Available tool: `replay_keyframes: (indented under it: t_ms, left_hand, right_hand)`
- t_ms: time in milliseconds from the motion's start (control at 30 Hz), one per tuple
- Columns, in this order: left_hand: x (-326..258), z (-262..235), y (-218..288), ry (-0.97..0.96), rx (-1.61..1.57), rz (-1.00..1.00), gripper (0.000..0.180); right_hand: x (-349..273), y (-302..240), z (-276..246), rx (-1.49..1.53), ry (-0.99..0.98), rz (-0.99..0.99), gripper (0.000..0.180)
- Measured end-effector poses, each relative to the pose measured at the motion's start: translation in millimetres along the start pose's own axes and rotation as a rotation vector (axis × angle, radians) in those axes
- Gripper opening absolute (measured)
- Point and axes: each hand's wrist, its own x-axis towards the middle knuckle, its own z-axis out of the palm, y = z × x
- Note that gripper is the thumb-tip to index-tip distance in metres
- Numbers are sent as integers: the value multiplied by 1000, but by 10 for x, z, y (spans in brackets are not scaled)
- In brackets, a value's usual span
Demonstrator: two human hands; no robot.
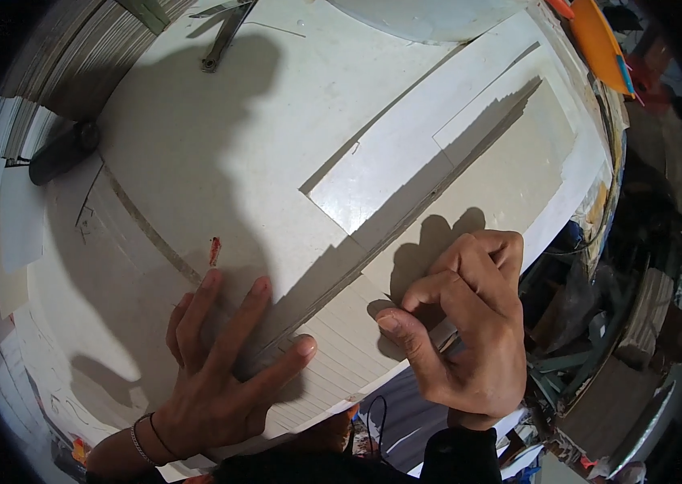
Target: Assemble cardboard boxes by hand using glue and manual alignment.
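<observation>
I see my left hand (pixel 220 379) spread flat, fingers released, pressing down the near end of a long pale strip of board (pixel 438 202) that lies on the white tabletop (pixel 196 145); the strip's long axis runs from near left, under that palm, away to the far right. My right hand (pixel 462 323) is the nearer one to the strip's near edge, its grip clenched around something thin at that edge, though I cannot tell what tool it is.

White scored board (pixel 333 355) lies flat at the table's near edge; parallel cut lines across it
</observation>
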Motion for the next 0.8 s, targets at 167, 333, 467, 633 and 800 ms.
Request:
replay_keyframes:
  t_ms: [167, 333, 467, 633, 800]
  left_hand:
    - [0, -27, 11, -27, 7, -32, 47]
    - [32, -34, 15, -12, -4, -18, 46]
    - [44, -17, 32, -42, -2, -31, 46]
    - [54, -14, 18, -19, -12, -20, 49]
    - [70, -16, 34, -11, -11, -17, 50]
  right_hand:
    - [12, 39, 82, 6, 18, -20, 26]
    - [23, 22, 37, 38, 40, 15, 27]
    - [7, 69, 58, 69, 40, 43, 28]
    - [43, 63, 49, 70, 35, 13, 29]
    - [57, 54, 20, 76, 20, 24, 26]
